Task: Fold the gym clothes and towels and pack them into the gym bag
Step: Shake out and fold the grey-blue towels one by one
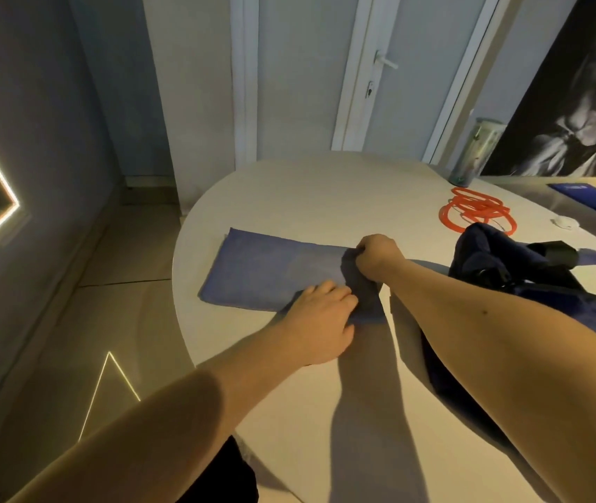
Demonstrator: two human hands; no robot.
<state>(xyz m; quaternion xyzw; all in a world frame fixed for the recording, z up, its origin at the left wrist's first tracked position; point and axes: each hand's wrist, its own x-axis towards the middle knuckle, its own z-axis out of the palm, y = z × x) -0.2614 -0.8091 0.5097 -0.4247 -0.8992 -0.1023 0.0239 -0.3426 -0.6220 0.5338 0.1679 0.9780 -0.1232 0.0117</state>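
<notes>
Near the table's [289,190] left edge the blue towel [260,270] lies flat, its right end bunched into a roll that the right hand [376,254] clamps in a fist while the left hand [320,317] presses it, fingers together, the dark gym bag [499,255] just beside.
</notes>
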